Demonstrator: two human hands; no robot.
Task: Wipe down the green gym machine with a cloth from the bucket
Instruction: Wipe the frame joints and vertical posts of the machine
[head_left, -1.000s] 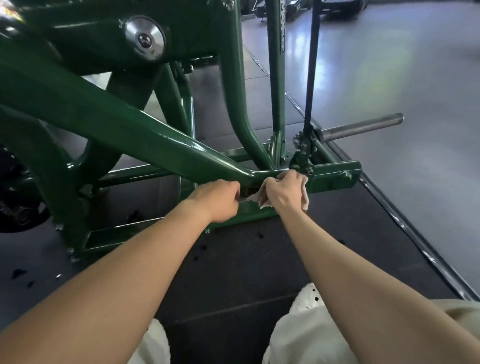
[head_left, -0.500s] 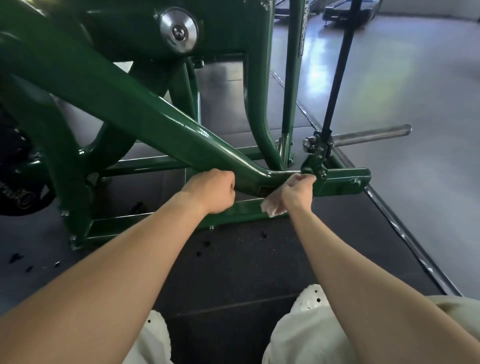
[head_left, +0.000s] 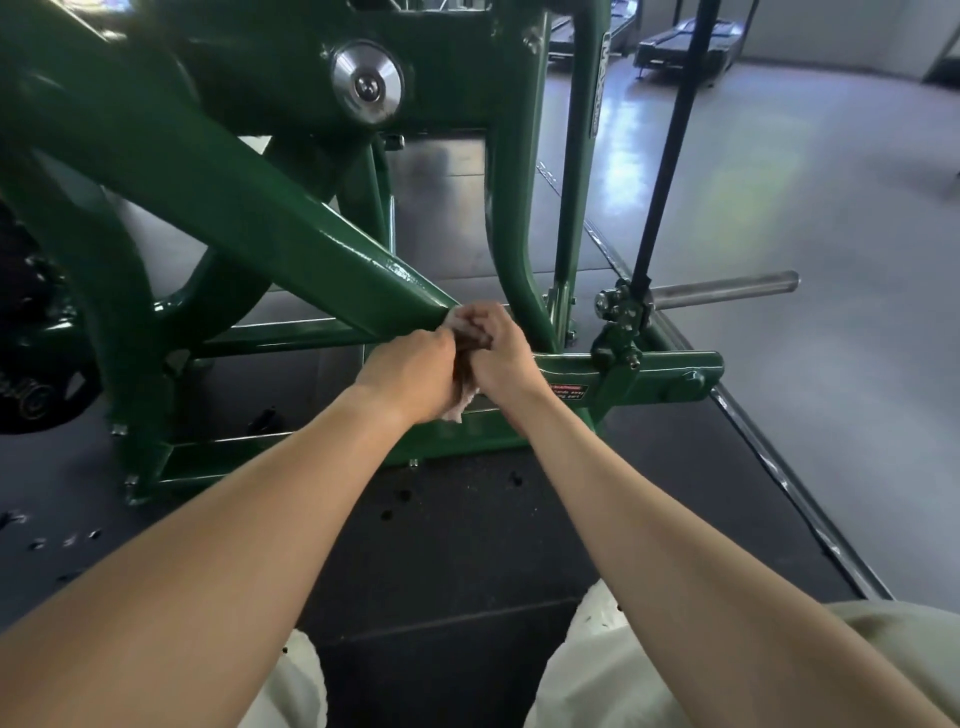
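Observation:
The green gym machine (head_left: 249, 208) fills the left and centre, its thick slanted tube running down to a low base bar (head_left: 670, 376). A pale cloth (head_left: 460, 408) is bunched at the tube's lower end, showing above and below my hands. My left hand (head_left: 410, 376) and my right hand (head_left: 501, 358) are pressed together there, both closed around the cloth against the tube. Most of the cloth is hidden between them. No bucket is in view.
A black rod (head_left: 670, 145) rises from a pivot clamp right of my hands, beside a steel peg (head_left: 727, 288) sticking out rightwards. A black weight plate (head_left: 31, 353) sits at far left. Dark rubber matting lies below, grey floor to the right, with small debris specks.
My right hand slid the cloth left along the tube until it met my left hand. Both hands now grip the cloth together. The view tilted upward.

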